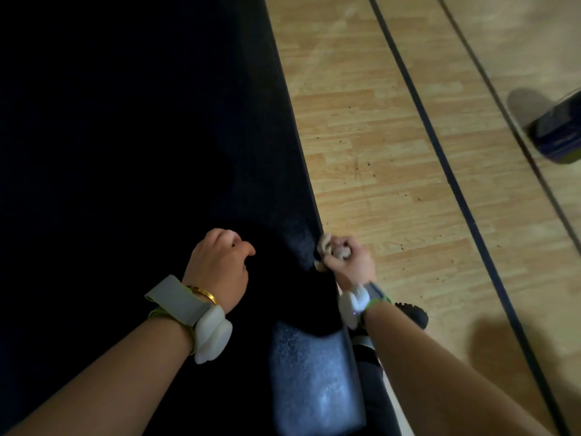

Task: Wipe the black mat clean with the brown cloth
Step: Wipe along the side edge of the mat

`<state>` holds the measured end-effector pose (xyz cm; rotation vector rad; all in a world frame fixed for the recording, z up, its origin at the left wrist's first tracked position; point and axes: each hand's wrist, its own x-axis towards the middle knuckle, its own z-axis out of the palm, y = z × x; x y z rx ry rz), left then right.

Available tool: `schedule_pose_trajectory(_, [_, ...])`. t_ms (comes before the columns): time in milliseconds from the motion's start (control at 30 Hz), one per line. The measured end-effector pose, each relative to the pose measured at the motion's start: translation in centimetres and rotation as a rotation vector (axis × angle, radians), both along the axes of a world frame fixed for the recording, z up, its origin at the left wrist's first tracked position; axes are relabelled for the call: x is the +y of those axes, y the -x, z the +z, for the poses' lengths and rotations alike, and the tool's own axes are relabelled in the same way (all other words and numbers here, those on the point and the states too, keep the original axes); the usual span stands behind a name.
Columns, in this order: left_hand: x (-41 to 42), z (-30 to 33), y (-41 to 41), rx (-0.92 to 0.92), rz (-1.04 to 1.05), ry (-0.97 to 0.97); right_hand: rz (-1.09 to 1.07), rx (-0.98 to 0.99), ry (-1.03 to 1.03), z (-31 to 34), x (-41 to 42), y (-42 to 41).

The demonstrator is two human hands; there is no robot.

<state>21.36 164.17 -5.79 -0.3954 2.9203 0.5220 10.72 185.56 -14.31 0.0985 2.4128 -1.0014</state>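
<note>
A light wooden plank floor (393,121) carries everything here. The black mat (125,136) lies flat on it, spreading left of and beyond the left hand (220,265), its long edge running up and away from the right hand (349,259), which sits at that edge. Right of the right hand, small dark specks (367,165) dot the boards. Further right, two thin dark lines (440,152) cross the floor diagonally. Well beyond the right hand, at the far right, stands a dark blue object (556,130), too blurred to identify.
</note>
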Motion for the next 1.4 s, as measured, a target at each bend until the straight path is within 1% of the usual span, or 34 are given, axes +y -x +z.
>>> schedule_pose_trajectory(133, [-0.1,0.0,-1.2,-0.037,0.01,0.002,-0.004,-0.038,-0.031,-0.8,4.9,-5.1])
schedule_pose_trajectory(233, [-0.2,-0.3,-1.7,-0.014,-0.029,0.025,-0.029,0.007,-0.039,-1.8,3.6,-3.6])
schedule_pose_trajectory(333, [0.0,-0.7,-2.7,-0.013,-0.064,0.046,-0.084,0.003,-0.015,-1.4,0.2,-0.9])
schedule_pose_trajectory(400, [0.2,-0.9,-3.2,-0.019,-0.081,0.058,-0.129,-0.001,0.013,-1.3,-0.6,-0.7])
schedule_pose_trajectory(467, [0.6,-1.1,-3.6,-0.03,-0.087,0.056,-0.141,0.005,0.043,-1.0,0.4,-2.1])
schedule_pose_trajectory(533, [1.3,-1.3,-3.5,-0.026,-0.097,0.042,-0.107,-0.002,0.033,-0.6,2.7,-4.1])
schedule_pose_trajectory(667, [2.9,-2.0,-3.0,-0.05,-0.085,0.016,-0.115,-0.183,-0.004,0.2,7.1,-8.2])
schedule_pose_trajectory(733, [4.0,-1.8,-2.8,-0.086,-0.076,-0.027,-0.136,-0.175,0.008,0.1,7.0,-8.3])
schedule_pose_trajectory(800, [5.2,-1.6,-2.4,-0.107,-0.082,-0.042,-0.141,-0.117,0.046,-0.4,5.6,-6.7])
schedule_pose_trajectory(867, [6.0,-1.3,-2.1,-0.146,-0.1,-0.015,-0.138,-0.025,0.091,-0.7,3.2,-4.6])
schedule_pose_trajectory(933, [6.6,-1.2,-2.1,-0.127,-0.101,-0.029,-0.082,0.015,0.119,-0.7,1.3,-3.7])
schedule_pose_trajectory(1000, [7.1,-0.7,-2.0,-0.122,-0.099,-0.015,-0.026,0.046,0.073,-0.4,1.3,-4.1])
schedule_pose_trajectory(1100, [8.2,-0.2,-2.3,-0.192,-0.092,0.019,0.03,-0.005,0.027,0.0,3.8,-6.0])
schedule_pose_trajectory(1267, [10.1,-0.2,-3.7,-0.223,-0.107,0.014,0.071,-0.119,-0.06,0.4,9.5,-11.3])
schedule_pose_trajectory(1367, [11.3,-0.4,-4.6,-0.264,-0.138,0.011,0.086,-0.101,-0.017,1.0,7.8,-9.8])
schedule_pose_trajectory(1400, [11.7,-0.5,-4.9,-0.272,-0.144,0.008,0.045,-0.103,0.02,0.7,7.2,-8.8])
